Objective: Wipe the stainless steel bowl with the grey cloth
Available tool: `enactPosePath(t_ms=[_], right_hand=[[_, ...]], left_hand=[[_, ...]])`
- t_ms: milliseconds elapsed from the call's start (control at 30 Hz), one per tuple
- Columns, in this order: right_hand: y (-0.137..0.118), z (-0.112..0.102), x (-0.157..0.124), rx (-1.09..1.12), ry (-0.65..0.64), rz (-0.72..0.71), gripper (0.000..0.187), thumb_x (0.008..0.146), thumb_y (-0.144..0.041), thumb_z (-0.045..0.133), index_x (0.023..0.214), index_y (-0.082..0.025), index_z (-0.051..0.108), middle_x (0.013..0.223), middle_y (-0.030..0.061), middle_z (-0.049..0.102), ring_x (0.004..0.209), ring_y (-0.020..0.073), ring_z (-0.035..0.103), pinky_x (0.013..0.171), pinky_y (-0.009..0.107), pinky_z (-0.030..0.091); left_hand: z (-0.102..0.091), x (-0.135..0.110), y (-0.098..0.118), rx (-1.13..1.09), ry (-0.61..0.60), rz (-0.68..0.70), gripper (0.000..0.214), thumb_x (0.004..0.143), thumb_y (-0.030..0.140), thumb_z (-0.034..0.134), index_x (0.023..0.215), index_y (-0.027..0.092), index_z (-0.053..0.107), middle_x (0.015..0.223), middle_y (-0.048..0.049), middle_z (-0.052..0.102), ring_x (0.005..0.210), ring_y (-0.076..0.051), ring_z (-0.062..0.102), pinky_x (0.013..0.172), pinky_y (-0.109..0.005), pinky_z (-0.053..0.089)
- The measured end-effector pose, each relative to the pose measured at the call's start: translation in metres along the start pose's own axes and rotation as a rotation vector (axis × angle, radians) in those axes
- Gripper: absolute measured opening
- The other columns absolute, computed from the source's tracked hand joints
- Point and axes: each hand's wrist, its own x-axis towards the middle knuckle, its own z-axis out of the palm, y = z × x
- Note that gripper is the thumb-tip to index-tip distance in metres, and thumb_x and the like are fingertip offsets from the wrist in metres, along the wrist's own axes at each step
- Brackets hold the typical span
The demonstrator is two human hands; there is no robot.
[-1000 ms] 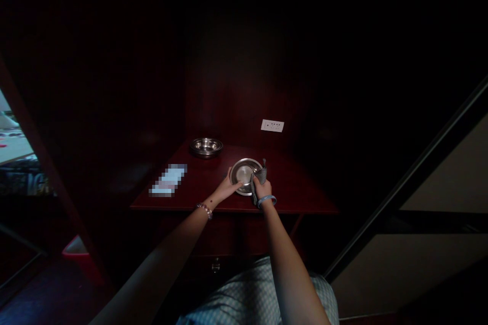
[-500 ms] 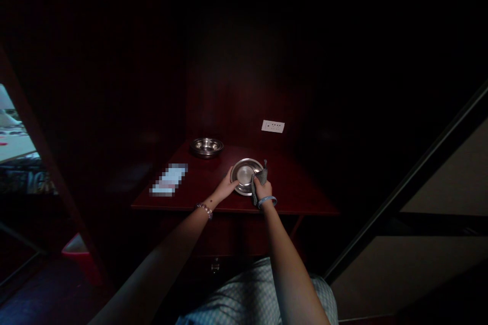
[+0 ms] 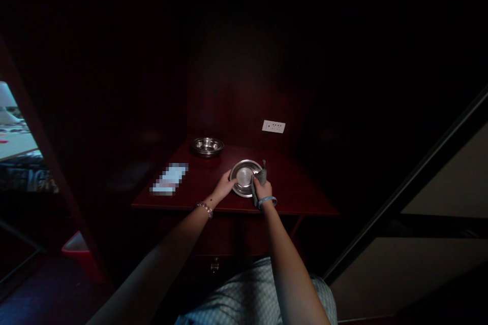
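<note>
Now at the desk (image 3: 293, 193): a person works over a steel bowl (image 3: 244, 177) with a grey cloth (image 3: 261, 176), near the front edge.
Bowl's progress: the wiping looks to be under way rather than finished, since the cloth lies against the bowl's right side and both are gripped; how much of the metal is done cannot be told.
Left over: by the look of it, the rest of the wiping, then letting the bowl go.
Stacked bowls (image 3: 207, 148): what seem to be nested steel bowls sit at the back left, well apart from the work; wiped or waiting, one cannot tell.
Left hand (image 3: 224, 186): closed on the bowl's left rim, thumb on the inner side, most fingers hidden beneath.
Right hand (image 3: 264, 191): closed around the bunched cloth, ends poking out above and below; whether fingers touch metal is hidden.
Steel bowl's place: between the hands, mouth up; whether its base meets the desk cannot be seen.
</note>
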Motion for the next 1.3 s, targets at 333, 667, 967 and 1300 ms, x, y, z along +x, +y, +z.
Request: enactPosePath(t_ms=[333, 667, 967, 1300], right_hand=[[-0.003, -0.001, -0.001, 0.041, 0.009, 0.004, 0.033, 0.072, -0.043, 0.057, 0.08, -0.013, 0.069, 0.081, 0.0112, 0.072, 0.081, 0.0224, 0.068, 0.065, 0.023, 0.047], [-0.001, 0.0, 0.001, 0.105, 0.03, 0.014, 0.033, 0.072, -0.041, 0.058, 0.084, -0.013, 0.069, 0.086, 0.0108, 0.072, 0.084, 0.0223, 0.068, 0.068, 0.024, 0.048], [0.001, 0.001, 0.0, 0.028, 0.017, -0.01, 0.032, 0.071, -0.042, 0.059, 0.079, -0.013, 0.07, 0.082, 0.0127, 0.072, 0.081, 0.0239, 0.068, 0.067, 0.026, 0.048], [-0.001, -0.001, -0.001, 0.047, 0.019, -0.018, 0.032, 0.072, -0.041, 0.059, 0.079, -0.012, 0.069, 0.08, 0.013, 0.072, 0.08, 0.0238, 0.068, 0.065, 0.025, 0.048]], left_hand=[[0.002, -0.003, -0.004, 0.089, -0.122, 0.141, 0.064, 0.07, 0.018, 0.062, 0.128, 0.014, 0.034, 0.128, -0.0118, 0.051, 0.122, -0.022, 0.046, 0.108, -0.039, 0.028], [0.002, -0.005, -0.001, 0.096, -0.135, 0.092, 0.064, 0.07, 0.019, 0.063, 0.128, 0.015, 0.037, 0.129, -0.0113, 0.051, 0.124, -0.024, 0.044, 0.11, -0.039, 0.027], [0.004, 0.003, -0.003, -0.027, -0.013, 0.013, 0.059, 0.063, 0.003, 0.05, 0.12, 0.016, 0.052, 0.123, -0.0062, 0.059, 0.12, -0.023, 0.049, 0.11, -0.04, 0.028], [0.003, 0.002, -0.013, -0.018, -0.041, 0.024, 0.046, 0.075, 0.017, 0.054, 0.121, 0.013, 0.049, 0.124, -0.0112, 0.057, 0.119, -0.023, 0.049, 0.107, -0.041, 0.03]])
